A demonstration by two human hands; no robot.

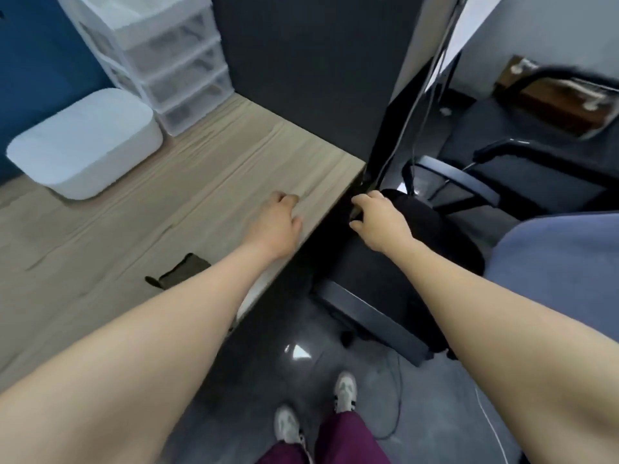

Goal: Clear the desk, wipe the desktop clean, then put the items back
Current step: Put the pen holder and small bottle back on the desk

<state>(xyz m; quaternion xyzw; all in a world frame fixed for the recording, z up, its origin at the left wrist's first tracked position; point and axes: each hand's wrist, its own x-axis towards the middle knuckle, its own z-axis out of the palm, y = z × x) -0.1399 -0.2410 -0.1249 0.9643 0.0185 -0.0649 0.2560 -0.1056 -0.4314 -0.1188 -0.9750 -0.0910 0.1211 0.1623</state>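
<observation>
At the right-hand end of the wooden desk (207,169), near its front corner, the left hand (279,222) rests over the desktop with its fingers loosely curled and nothing in them; whether the fingertips actually press the wood cannot be told through the blur. Just past the desk's edge, the right hand (378,222) hangs over the dark gap beside the desk, above a black round-topped object (432,229) (a chair seat or a bag, the picture does not settle which). Its fingers are bent downward and the fingertips are hidden against the dark background, so whether they hold anything cannot be told. On the desktop, well to the left of both hands, lies a white rounded box (83,142) with its lid on, and just behind it, against the blue wall (43,55), stands a translucent drawer unit (174,65). A dark, crumpled cloth (182,271) lies on the desk near the front edge, partly covered by the left forearm. A dark partition panel (311,72) rises at the desk's far right end, with cables (425,95) hanging beside it. On the floor to the right stand a black office chair (536,169) and a blue upholstered chair (562,262). At the bottom, two pale shoes (345,391) and maroon trousers show on the grey floor (435,413).
</observation>
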